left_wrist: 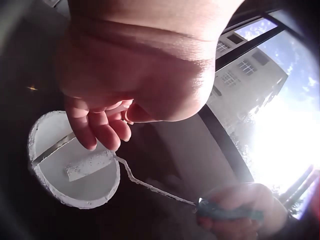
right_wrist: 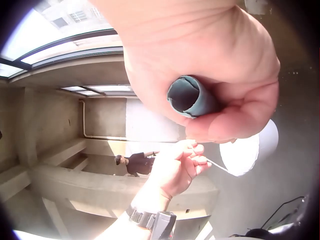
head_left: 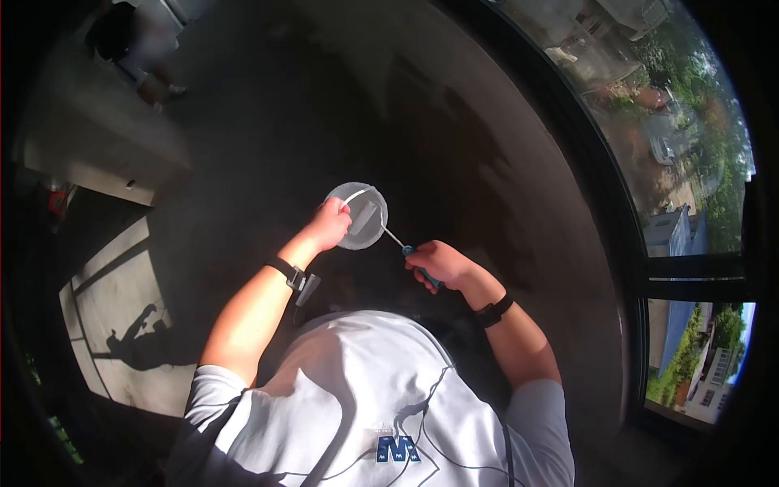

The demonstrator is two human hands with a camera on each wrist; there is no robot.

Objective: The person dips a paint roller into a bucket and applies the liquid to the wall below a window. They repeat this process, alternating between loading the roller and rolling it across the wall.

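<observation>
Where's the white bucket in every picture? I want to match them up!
Head: the bucket is near the middle, slightly up and left.
Left wrist: the bucket is at the lower left, below the left hand.
Right wrist: the bucket is right of the middle, a bit low, partly behind the right hand.
Shared landmark: the blue-green handle held in the right hand.

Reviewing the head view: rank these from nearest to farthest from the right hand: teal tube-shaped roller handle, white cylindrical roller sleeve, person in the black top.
1. Teal tube-shaped roller handle: gripped in the right hand.
2. White cylindrical roller sleeve: inside the round white bucket, to that hand's left.
3. Person in the black top: far off, upper left.
</observation>
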